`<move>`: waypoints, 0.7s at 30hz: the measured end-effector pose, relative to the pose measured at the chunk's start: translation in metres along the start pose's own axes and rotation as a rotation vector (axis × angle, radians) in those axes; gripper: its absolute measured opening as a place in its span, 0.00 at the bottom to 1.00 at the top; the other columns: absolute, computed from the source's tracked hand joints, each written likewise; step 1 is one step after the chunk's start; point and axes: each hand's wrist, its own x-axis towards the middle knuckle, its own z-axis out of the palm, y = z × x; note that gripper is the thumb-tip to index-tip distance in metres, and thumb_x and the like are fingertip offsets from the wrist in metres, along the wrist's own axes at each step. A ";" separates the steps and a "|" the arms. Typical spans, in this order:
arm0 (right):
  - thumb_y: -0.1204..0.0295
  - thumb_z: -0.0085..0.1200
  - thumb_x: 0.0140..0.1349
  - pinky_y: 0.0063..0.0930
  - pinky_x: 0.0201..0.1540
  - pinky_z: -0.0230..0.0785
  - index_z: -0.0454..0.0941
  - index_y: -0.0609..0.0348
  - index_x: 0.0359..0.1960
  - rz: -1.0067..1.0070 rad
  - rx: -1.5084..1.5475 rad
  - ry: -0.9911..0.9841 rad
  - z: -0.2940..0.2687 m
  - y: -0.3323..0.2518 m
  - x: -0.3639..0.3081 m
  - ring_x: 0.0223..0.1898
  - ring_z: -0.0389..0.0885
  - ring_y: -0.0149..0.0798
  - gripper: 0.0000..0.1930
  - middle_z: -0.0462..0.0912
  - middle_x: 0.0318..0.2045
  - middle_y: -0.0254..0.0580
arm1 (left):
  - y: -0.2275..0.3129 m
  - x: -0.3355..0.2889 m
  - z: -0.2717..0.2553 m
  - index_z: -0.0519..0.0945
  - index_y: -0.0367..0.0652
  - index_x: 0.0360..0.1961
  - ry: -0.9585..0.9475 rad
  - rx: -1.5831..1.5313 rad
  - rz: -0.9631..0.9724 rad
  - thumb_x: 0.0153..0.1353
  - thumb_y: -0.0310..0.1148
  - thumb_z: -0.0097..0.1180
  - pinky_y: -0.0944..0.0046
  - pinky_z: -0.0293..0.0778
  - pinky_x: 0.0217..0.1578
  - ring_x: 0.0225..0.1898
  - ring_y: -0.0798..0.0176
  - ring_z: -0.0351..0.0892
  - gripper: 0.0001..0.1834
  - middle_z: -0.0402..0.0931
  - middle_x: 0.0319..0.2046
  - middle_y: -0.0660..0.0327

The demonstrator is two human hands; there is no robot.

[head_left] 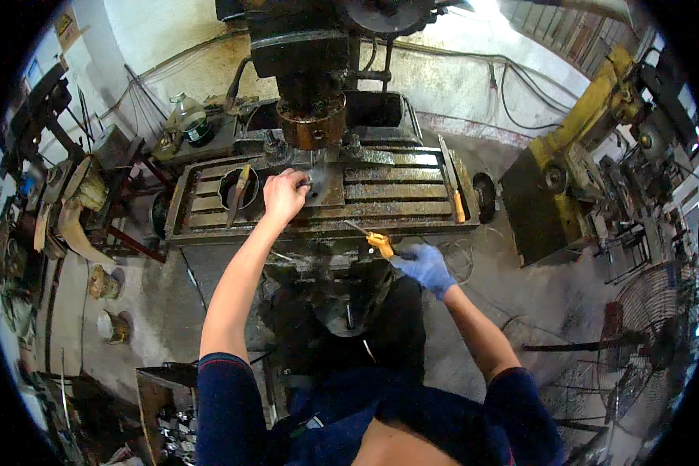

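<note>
Yellow air gun [380, 243] sits firmly in the blue-gloved right hand [426, 268], just off the counter's near edge, its thin nozzle angled up and leftward. Over on the counter [400, 210], the bare left hand [285, 194] has its fingers curled at a small dark piece [306, 183]; whether they grip it, I can't tell. Toward the left end, a brush [238, 196] lies across a round pan [223, 189]; along the right edge, a yellow-handled tool [459, 207]. Beyond the far left corner stands a clear bottle [189, 115].
</note>
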 end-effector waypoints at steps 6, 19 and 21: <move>0.59 0.60 0.48 0.30 0.36 0.71 0.80 0.61 0.33 0.044 0.201 0.119 -0.012 0.042 -0.034 0.31 0.81 0.40 0.18 0.81 0.28 0.49 | -0.002 0.022 0.024 0.80 0.46 0.28 0.059 -0.017 0.014 0.44 0.33 0.59 0.56 0.70 0.34 0.32 0.53 0.76 0.08 0.77 0.29 0.60; 0.67 0.60 0.50 0.22 0.28 0.69 0.79 0.65 0.31 0.007 0.201 0.303 -0.092 0.008 -0.034 0.23 0.74 0.26 0.13 0.80 0.22 0.39 | 0.007 0.047 0.043 0.76 0.43 0.31 -0.003 0.152 -0.280 0.47 0.36 0.58 0.52 0.73 0.32 0.30 0.50 0.78 0.11 0.77 0.27 0.51; 0.69 0.60 0.50 0.21 0.28 0.69 0.79 0.65 0.32 -0.105 0.167 0.414 -0.129 -0.025 -0.025 0.25 0.74 0.24 0.11 0.80 0.23 0.36 | 0.008 0.048 0.043 0.75 0.43 0.33 -0.001 0.103 -0.339 0.47 0.37 0.59 0.52 0.73 0.32 0.31 0.49 0.78 0.13 0.78 0.27 0.50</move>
